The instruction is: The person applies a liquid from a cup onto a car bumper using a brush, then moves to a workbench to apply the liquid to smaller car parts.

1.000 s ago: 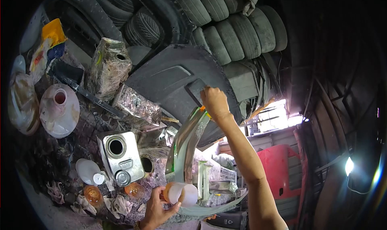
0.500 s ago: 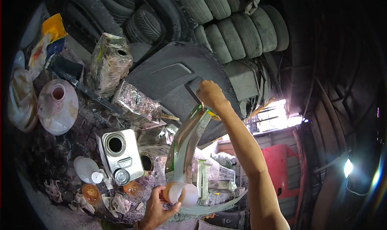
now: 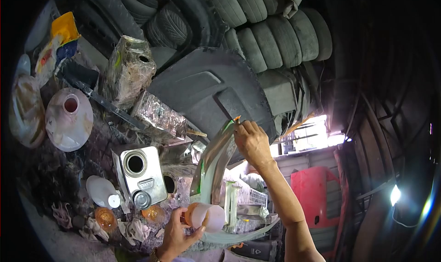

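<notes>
My left hand (image 3: 178,236) is closed around a tipped translucent plastic cup (image 3: 209,217), orange-brown at its left end. A curved, strip-like panel (image 3: 210,170) rises behind the cup, with green and whitish patches on its surface. At the panel's upper end is my right hand (image 3: 251,140), back towards me, its fingers bent and pinched together. A small orange tip (image 3: 237,118) shows beside these fingers. What they grip, if anything, is mostly hidden.
A metal can (image 3: 143,177) with an uncapped mouth stands left of the cup, near a white bottle (image 3: 102,192) and crumpled rags (image 3: 133,231). A large round-bodied jug (image 3: 69,124) is further left. Stacked tyres (image 3: 282,41) and a dark panel (image 3: 202,82) lie behind.
My right hand has come down and slightly right along the panel's upper end. My left hand keeps the cup in nearly the same place. The whole view has shifted slightly.
</notes>
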`<action>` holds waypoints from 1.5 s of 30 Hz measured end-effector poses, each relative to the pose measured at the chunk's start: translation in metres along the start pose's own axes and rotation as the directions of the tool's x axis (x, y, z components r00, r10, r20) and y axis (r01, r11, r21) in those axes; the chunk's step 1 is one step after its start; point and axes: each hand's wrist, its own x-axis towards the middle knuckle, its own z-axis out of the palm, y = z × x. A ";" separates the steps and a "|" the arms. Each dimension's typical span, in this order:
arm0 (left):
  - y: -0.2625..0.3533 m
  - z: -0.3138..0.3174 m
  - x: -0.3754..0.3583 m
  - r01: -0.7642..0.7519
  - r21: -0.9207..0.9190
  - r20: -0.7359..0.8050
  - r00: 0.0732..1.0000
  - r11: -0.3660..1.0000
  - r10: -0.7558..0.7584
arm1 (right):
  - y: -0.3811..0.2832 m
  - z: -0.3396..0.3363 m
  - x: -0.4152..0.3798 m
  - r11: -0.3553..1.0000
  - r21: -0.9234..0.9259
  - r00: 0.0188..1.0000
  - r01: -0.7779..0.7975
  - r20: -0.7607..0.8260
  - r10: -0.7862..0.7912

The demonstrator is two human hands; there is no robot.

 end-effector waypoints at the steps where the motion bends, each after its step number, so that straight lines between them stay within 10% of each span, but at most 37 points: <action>1: -0.001 0.000 0.000 -0.008 0.015 0.006 1.000 1.000 0.008 | -0.001 0.003 -0.002 0.995 -0.097 0.995 0.031 0.093 -0.022; 15: -0.006 -0.002 -0.002 0.003 0.029 0.019 1.000 1.000 -0.003 | -0.059 0.029 -0.046 0.974 0.078 0.956 0.211 0.193 -0.222; 21: -0.006 0.000 0.000 -0.020 0.028 0.013 1.000 0.999 0.019 | -0.049 0.028 -0.039 0.766 0.638 0.957 -0.072 0.260 -0.126; 24: -0.004 0.001 0.001 -0.006 0.054 0.033 0.999 0.999 0.004 | -0.036 0.017 -0.010 0.757 0.576 0.905 -0.308 0.423 0.046; 45: 0.007 0.004 0.002 0.072 0.033 0.041 0.996 0.997 -0.073 | 0.051 0.004 0.060 0.923 0.230 0.944 -0.310 0.188 0.271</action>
